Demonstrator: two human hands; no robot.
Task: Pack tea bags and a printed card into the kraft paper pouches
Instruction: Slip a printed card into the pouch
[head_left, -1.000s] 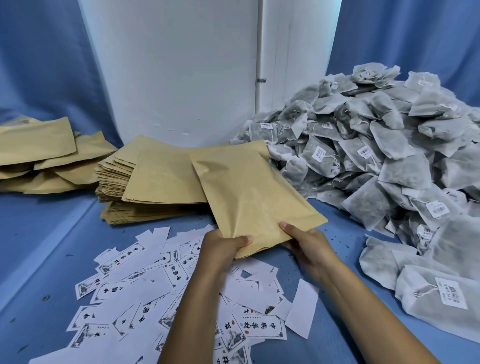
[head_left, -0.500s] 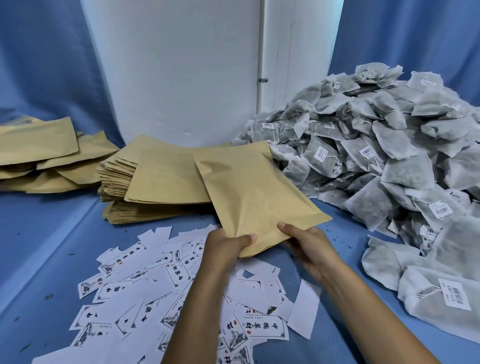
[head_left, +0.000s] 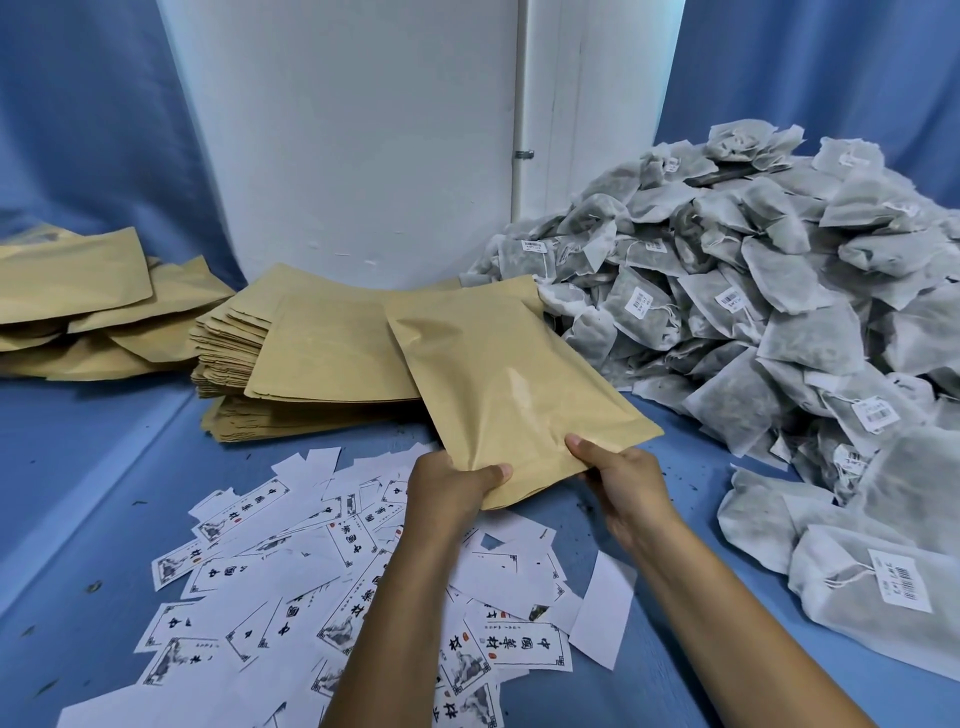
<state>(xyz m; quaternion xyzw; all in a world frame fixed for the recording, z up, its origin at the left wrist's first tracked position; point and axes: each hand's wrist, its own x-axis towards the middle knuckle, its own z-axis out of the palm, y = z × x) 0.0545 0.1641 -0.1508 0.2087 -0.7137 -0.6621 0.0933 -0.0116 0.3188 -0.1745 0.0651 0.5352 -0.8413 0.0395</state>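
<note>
Paper pouch (head_left: 498, 384) held above scattered cards (head_left: 291, 566), near edge pinched by left hand (head_left: 447, 486) and right hand (head_left: 626, 480), thumbs on top. Tea bags (head_left: 753, 291) heaped at right.

One head-worn view looks forward and down from close above the bench (head_left: 78, 467), both forearms entering from the near edge, a white wall (head_left: 353, 130) closing the far side.

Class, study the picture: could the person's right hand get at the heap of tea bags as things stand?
Probably yes, once freed: the right hand now grips the kraft pouch, but the tea bag heap lies open on that side with nothing between.
</note>
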